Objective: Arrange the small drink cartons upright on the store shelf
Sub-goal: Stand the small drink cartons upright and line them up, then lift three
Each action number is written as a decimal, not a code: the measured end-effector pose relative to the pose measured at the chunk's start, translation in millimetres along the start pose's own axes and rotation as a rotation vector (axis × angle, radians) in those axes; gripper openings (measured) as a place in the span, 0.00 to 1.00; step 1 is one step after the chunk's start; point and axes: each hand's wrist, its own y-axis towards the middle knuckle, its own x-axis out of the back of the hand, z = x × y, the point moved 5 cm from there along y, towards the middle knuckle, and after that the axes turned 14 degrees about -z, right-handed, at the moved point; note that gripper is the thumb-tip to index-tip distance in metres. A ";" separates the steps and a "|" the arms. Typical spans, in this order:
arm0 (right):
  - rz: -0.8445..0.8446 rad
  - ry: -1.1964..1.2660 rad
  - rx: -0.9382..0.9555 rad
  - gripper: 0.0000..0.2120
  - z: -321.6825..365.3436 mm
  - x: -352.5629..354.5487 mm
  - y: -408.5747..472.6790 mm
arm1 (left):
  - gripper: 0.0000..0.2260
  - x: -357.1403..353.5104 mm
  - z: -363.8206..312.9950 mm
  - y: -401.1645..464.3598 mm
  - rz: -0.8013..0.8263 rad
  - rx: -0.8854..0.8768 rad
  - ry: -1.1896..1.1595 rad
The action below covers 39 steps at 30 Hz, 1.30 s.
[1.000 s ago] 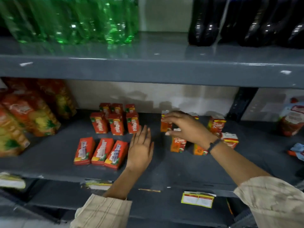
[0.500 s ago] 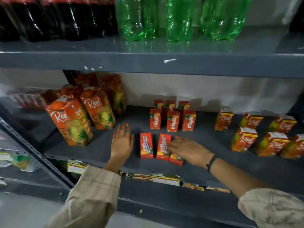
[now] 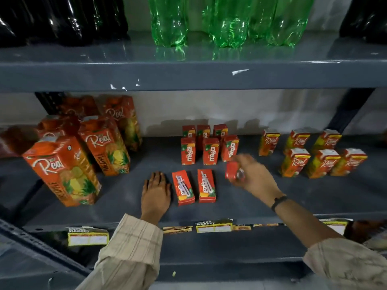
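1. The shelf [image 3: 261, 197] is grey painted metal, matt and scuffed, with white chips along the upper shelf edge [image 3: 188, 77].
2. The small drink cartons [image 3: 210, 151] are smooth printed red card with a slight sheen.
3. The large juice cartons [image 3: 62, 170] are glossy coated card.
4. The green bottles [image 3: 228, 19] are clear, shiny plastic.
5. The price labels [image 3: 213, 226] are paper, torn at the edges.
6. The sleeve [image 3: 129, 254] is beige checked woven cloth.
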 end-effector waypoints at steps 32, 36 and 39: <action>0.506 -0.269 -0.042 0.24 9.4 8.4 67.6 | 0.20 -3.2 1.1 1.0 -0.033 -0.025 0.013; 0.507 -0.264 0.134 0.23 5.1 3.7 67.2 | 0.20 -1.7 -0.4 0.7 -0.035 -0.029 0.012; 0.516 -0.252 0.175 0.22 4.1 5.9 66.0 | 0.20 -0.9 -0.6 0.4 -0.038 -0.024 0.013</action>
